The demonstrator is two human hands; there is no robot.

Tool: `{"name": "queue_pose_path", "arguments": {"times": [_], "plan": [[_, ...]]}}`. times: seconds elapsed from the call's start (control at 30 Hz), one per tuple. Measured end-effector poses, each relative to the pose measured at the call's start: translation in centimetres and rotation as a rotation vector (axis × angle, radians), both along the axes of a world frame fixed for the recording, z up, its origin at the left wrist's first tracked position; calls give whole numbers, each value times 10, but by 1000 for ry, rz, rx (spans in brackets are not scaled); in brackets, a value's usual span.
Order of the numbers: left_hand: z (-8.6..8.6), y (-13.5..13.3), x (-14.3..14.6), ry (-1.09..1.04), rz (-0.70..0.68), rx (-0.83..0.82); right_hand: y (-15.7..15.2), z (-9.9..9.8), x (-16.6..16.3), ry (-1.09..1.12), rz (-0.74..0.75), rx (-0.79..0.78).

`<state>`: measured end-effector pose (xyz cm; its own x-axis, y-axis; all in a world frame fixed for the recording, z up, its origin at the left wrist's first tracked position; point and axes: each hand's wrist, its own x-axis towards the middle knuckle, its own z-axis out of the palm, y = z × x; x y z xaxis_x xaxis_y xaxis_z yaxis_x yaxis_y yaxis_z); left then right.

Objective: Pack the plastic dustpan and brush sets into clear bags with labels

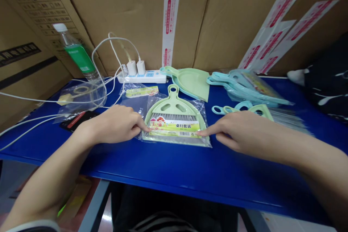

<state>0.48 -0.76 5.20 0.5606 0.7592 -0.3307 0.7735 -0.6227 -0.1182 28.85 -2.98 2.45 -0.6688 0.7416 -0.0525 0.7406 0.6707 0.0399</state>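
Observation:
A light green dustpan and brush set (174, 106) lies flat in a clear plastic bag on the blue table, its handle pointing away from me. Grey bristles show above a yellow-green printed label (175, 128). My left hand (119, 123) touches the label's left end with its outstretched index finger, the other fingers curled. At the label's right end is the index finger of my right hand (239, 130), stretched out likewise. Neither hand holds anything. Left of the set lies a clear plastic bag with a label strip (141, 91).
Behind are green and blue dustpans (191, 79), with bagged blue sets (247, 85) and loose brushes (288, 117) to the right. A power strip (148, 77), white cables, a bottle (78, 56) and a dark phone-like object (73, 121) are at left. Cardboard (130, 7) stands behind the table (174, 166).

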Motion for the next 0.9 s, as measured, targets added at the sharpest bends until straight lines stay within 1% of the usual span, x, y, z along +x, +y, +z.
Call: {"name": "queue_pose_path", "arguments": {"times": [0.13,0.3,0.4,0.53,0.7,0.77,0.83,0.9], "plan": [[0,1,-1,-28,3,13,2,-1,0,36,-36,-33],[-1,2,-2,-69,-31,26,6,-5,4,97,10,-13],[0,1,-3,-45,-55,34,6,-7,5,102,18,-16],[0,-1,-3,-33,-36,4,3,-7,2,70,-5,-39],[-2,4,-4,-115,-53,-32,5,-7,-1,92,-30,-53],[-4,8,-4,-165,-91,-41,8,-6,0,134,-5,-76],[-6,11,-2,-219,-161,-35,11,-4,0,180,31,-119],[-8,12,1,-251,-210,25,12,-3,0,211,42,-139]]}}
